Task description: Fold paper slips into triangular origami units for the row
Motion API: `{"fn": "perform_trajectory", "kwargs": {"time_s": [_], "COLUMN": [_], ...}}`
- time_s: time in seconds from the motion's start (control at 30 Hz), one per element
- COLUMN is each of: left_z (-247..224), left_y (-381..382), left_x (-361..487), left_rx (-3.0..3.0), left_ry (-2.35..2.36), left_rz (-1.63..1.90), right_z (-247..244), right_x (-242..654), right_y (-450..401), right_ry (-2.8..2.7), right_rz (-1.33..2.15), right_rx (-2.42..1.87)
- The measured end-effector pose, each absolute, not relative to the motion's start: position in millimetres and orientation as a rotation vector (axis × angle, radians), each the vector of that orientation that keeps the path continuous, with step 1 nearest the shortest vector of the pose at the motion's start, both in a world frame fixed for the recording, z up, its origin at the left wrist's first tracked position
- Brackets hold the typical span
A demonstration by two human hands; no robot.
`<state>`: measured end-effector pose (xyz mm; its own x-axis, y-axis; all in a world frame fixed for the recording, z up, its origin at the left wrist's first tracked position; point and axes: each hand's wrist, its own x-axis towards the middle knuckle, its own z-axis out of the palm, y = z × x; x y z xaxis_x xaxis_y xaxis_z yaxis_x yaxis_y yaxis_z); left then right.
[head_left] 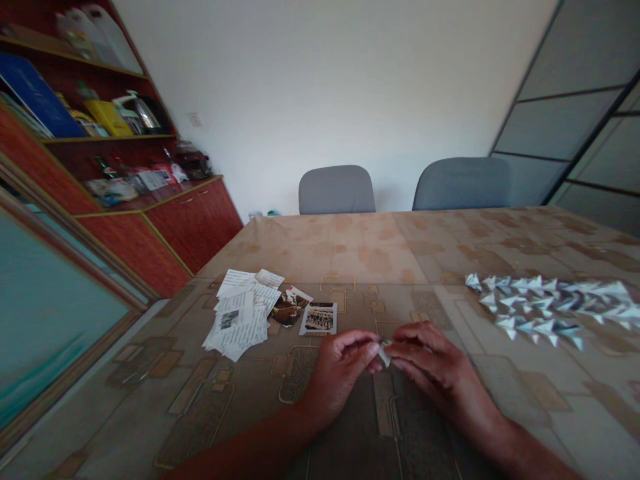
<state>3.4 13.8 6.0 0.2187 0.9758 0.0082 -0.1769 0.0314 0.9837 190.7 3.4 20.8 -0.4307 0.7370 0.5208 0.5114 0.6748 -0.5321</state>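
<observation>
Between my fingertips is a small folded piece of paper [384, 355], mostly covered by them. My left hand [345, 363] pinches it from the left, thumb against forefinger. From the other side my right hand [433, 360] grips it with its fingers curled together. Up and to the left of my hands lies a loose pile of printed paper pieces [240, 317]. Beside that pile are a dark brown picture scrap [289, 305] and a square paper with a photo [320, 319]. Rows of pointed folded paper pieces [545, 303] stand on the right of the table.
A patterned cloth covers the table [320, 250]. Two grey chairs, one on the left [337, 190] and one on the right [460, 183], stand behind its far edge. A red-brown cabinet [195, 223] with filled shelves is at the left, and a panelled door [560, 127] at the right.
</observation>
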Motion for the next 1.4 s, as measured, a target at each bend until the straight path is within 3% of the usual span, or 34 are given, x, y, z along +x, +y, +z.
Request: {"fn": "perform_trajectory", "kwargs": {"time_s": [0.2, 0.4, 0.6, 0.8, 1.4], "left_z": [6.6, 4.1, 6.9, 12.1, 12.3], "left_y": [13.6, 14.0, 13.7, 10.7, 9.9], "left_x": [4.3, 3.7, 2.6, 1.8, 1.5], "left_rx": [1.175, 1.172, 1.135, 1.127, 1.152], "left_ry": [0.919, 0.909, 0.894, 0.885, 0.868], "left_rz": [1.120, 1.123, 1.144, 1.163, 1.135], "right_z": [21.5, 23.2, 15.0, 6.3, 9.7], "right_x": [189.4, 188.6, 183.9, 172.5, 170.6], "right_y": [2.7, 3.0, 6.4, 2.1, -0.8], "right_ry": [-2.132, -2.062, -1.395, -1.016, -1.000], "right_rz": [0.334, 0.506, 1.039, 1.487, 1.510], "right_rx": [-0.944, -0.952, -1.112, -0.990, -0.968]}}
